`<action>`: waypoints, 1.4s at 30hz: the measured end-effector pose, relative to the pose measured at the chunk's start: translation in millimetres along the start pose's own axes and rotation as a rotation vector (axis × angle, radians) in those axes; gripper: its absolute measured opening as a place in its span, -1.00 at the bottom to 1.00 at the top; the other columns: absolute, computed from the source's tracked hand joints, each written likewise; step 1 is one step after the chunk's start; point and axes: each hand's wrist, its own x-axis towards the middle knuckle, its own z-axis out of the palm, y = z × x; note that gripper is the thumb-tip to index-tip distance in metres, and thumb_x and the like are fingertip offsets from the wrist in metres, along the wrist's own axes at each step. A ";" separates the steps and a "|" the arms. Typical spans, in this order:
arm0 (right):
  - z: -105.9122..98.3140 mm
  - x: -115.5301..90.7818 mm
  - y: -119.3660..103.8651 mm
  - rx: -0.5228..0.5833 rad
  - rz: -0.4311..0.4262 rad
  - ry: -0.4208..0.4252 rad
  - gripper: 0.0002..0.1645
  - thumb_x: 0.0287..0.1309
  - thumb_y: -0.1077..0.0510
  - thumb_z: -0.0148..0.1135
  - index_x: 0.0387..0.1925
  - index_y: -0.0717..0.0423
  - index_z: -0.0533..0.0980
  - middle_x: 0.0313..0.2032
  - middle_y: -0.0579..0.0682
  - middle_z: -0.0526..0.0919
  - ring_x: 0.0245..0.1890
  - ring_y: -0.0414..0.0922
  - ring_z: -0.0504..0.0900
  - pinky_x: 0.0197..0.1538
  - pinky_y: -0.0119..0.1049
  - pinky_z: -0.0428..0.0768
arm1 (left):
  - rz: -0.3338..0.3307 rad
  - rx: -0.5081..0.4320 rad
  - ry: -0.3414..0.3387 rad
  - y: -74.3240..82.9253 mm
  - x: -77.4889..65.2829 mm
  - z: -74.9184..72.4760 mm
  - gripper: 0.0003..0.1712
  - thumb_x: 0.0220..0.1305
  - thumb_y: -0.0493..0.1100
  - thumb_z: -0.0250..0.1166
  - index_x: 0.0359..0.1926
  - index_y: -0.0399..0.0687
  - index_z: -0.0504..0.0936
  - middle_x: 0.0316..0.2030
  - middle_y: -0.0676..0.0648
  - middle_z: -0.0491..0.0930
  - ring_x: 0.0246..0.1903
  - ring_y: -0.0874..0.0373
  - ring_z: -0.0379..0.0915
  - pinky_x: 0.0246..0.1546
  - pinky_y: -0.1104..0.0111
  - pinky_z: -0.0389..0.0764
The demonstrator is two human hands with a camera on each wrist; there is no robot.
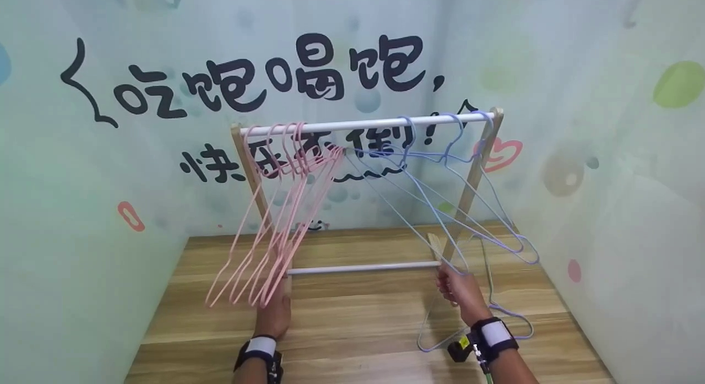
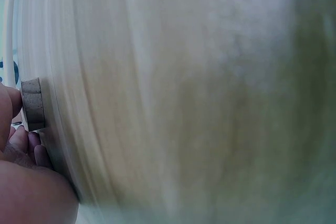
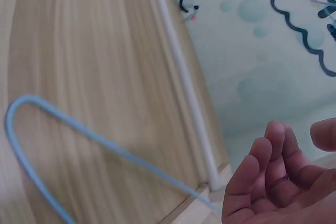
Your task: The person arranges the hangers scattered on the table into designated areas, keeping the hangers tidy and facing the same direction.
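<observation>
A small wooden clothes rack with a white top bar stands on the table. Several pink hangers hang at its left end, and blue hangers hang at the right. My left hand grips the rack's left foot; in the left wrist view the foot's wooden end sits between thumb and fingers. Beside the right foot is my right hand, its fingers loosely bent and the thumb apart, with nothing seen between them. A blue hanger lies on the table under the right hand.
A white lower bar joins the rack's two sides close to the wood-grain table. Printed walls enclose the table at the back and both sides. Hanger corners stick out forward from the rack.
</observation>
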 end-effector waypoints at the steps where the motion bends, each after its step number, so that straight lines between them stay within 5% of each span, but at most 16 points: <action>1: -1.9 0.8 3.3 -0.011 0.003 0.004 -0.61 0.62 0.02 0.13 -0.34 0.12 0.63 -0.45 -0.08 0.64 -0.49 -0.25 0.52 -0.47 -0.44 0.38 | 0.003 0.004 0.003 0.1 -0.1 0.0 -0.41 0.42 -0.50 0.15 0.45 -0.52 0.46 0.44 -0.53 0.43 0.48 -0.51 0.26 0.49 -0.27 0.28; 12: -24.7 7.8 25.6 -0.066 0.025 0.051 -0.59 0.63 0.09 0.06 -0.17 0.37 0.61 -0.37 0.03 0.66 -0.44 -0.16 0.62 -0.27 -0.29 0.71 | -0.054 -0.044 -0.025 -5.1 2.5 3.5 -0.36 0.47 -0.47 0.15 0.52 -0.56 0.34 0.47 -0.56 0.38 0.49 -0.54 0.23 0.50 -0.28 0.28; 17: -45.5 11.8 30.0 -0.339 -0.069 0.112 -0.50 0.57 0.06 0.10 0.06 0.49 0.61 -0.21 0.22 0.75 -0.24 0.06 0.76 -0.20 -0.28 0.70 | -0.023 -0.100 0.014 -9.6 3.1 5.3 -0.27 0.42 -0.52 0.16 0.58 -0.51 0.26 0.52 -0.54 0.31 0.50 -0.55 0.20 0.49 -0.30 0.28; 23: -77.1 21.3 36.9 -0.582 -0.139 0.149 -0.48 0.51 0.04 0.16 0.08 0.49 0.64 -0.17 0.27 0.79 -0.17 0.15 0.76 -0.22 -0.21 0.62 | 0.041 -0.078 0.059 -8.5 0.3 5.9 -0.32 0.41 -0.51 0.15 0.52 -0.54 0.31 0.45 -0.56 0.37 0.43 -0.57 0.29 0.40 -0.31 0.38; 31: -101.6 30.1 53.3 -0.771 -0.262 0.196 -0.60 0.37 0.16 0.21 0.05 0.41 0.65 -0.03 0.47 0.73 -0.07 0.38 0.72 0.00 0.25 0.63 | -0.041 -0.039 0.023 -6.9 -4.1 3.6 -0.39 0.50 -0.42 0.14 0.51 -0.52 0.37 0.42 -0.59 0.40 0.46 -0.57 0.25 0.50 -0.27 0.29; 37: -111.4 32.2 66.1 -0.840 -0.275 0.172 -0.62 0.37 0.21 0.28 0.08 0.43 0.61 -0.23 0.34 0.74 -0.27 0.21 0.71 -0.26 0.05 0.61 | -0.015 -0.035 0.072 -26.0 -3.0 18.3 -0.41 0.48 -0.38 0.12 0.47 -0.55 0.41 0.39 -0.60 0.44 0.43 -0.58 0.29 0.47 -0.28 0.32; 42: -117.3 31.0 74.3 -0.854 -0.249 0.169 -0.59 0.26 0.23 0.33 0.08 0.38 0.56 -0.20 0.34 0.75 -0.21 0.24 0.72 -0.24 0.09 0.62 | -0.077 -0.062 0.005 -15.0 -0.2 9.3 -0.36 0.49 -0.41 0.13 0.52 -0.59 0.33 0.44 -0.62 0.37 0.48 -0.58 0.21 0.50 -0.31 0.27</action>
